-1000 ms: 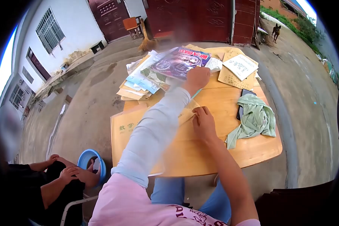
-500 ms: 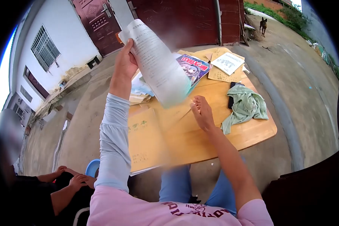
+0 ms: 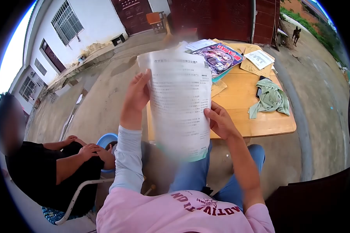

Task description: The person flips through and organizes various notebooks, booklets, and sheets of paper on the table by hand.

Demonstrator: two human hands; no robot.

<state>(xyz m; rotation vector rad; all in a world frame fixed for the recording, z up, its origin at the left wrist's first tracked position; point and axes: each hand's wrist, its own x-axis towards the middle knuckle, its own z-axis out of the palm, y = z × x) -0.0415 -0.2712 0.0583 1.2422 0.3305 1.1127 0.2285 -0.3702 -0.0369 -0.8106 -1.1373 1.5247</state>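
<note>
A printed paper (image 3: 179,101) with rows of Chinese text and a green lower edge is held upright in front of me, over the near edge of the table. My left hand (image 3: 137,93) grips its left side, thumb on the front. On the right side, my right hand (image 3: 223,121) pinches the edge with its thumb in front. Part of the paper is blurred. Behind it lies a colourful comic magazine (image 3: 217,60) on top of other papers. The paper hides the left part of the table.
The wooden table (image 3: 266,124) bears a green cloth (image 3: 274,99) over a dark phone (image 3: 259,91), and a white booklet (image 3: 259,59) farther back. At left a person (image 3: 35,167) sits in a chair, near a blue basin (image 3: 107,139). A dog (image 3: 296,35) stands far off.
The paper has come down and towards me, turning to face me. My right hand has risen from the tabletop and taken its right edge. The view has shifted left.
</note>
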